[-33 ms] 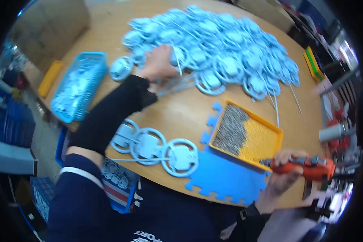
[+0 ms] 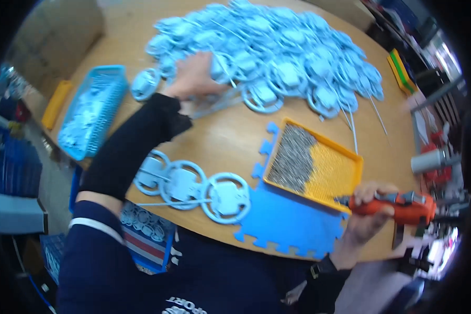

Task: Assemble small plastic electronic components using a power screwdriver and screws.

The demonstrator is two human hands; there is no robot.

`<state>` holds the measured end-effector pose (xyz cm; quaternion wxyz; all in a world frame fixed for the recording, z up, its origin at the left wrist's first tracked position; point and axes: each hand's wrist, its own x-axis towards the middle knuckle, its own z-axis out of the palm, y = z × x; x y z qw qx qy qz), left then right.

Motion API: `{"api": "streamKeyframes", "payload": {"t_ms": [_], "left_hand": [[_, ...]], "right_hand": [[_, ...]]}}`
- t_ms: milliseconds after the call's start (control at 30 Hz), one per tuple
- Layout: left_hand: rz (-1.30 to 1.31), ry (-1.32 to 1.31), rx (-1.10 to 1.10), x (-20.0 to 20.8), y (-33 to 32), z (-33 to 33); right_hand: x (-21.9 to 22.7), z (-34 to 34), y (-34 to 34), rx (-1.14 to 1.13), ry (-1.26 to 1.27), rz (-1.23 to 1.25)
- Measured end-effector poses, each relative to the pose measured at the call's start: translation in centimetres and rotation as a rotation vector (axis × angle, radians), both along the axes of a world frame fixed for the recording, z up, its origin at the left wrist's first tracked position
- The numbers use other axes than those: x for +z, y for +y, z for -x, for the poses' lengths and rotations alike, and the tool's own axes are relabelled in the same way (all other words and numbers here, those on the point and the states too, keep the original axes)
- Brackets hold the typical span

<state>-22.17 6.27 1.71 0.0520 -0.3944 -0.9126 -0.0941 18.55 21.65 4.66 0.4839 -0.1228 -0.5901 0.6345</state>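
Observation:
At the near edge of a large pile of light-blue plastic ring parts (image 2: 277,42), my left hand (image 2: 193,76) has its thumb and fingers closed around one light-blue ring part (image 2: 221,67). Its fingertips are partly hidden. Thin, clear-looking rods lie just below that hand. On the right, my right hand (image 2: 363,222) grips a red-orange power screwdriver (image 2: 408,208), its dark tip pointing left at the corner of a yellow tray (image 2: 358,172). Small metal screws (image 2: 293,159) are heaped in the tray's left half. Three light-blue rings with flat centres (image 2: 226,198) lie in a row near the front edge.
A light-blue basket (image 2: 121,86) of small flat blue pieces stands at the left, beside a yellow block (image 2: 56,104). The yellow tray rests on a blue foam mat (image 2: 293,225). Below the table edge, a blue crate (image 2: 167,251) holds more rings. A yellow-green block (image 2: 401,72) lies far right.
The whole view has shifted slightly, so things appear a little further left and higher. Both hands keep nearly the same places relative to the pile and the tray.

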Motion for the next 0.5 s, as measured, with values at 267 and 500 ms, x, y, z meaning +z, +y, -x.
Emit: {"api": "streamKeyframes", "payload": {"t_ms": [267, 500], "left_hand": [[-0.231, -0.221, -0.339, 3.1, -5.2, -13.2], [0.094, -0.284, -0.633, 4.9, -9.0, -22.4]], "right_hand": [[-1.3, -0.3, 1.8, -0.050, -0.028, -0.052], [-2.1, 0.1, 1.7, 0.068, -0.019, -0.001]]}}
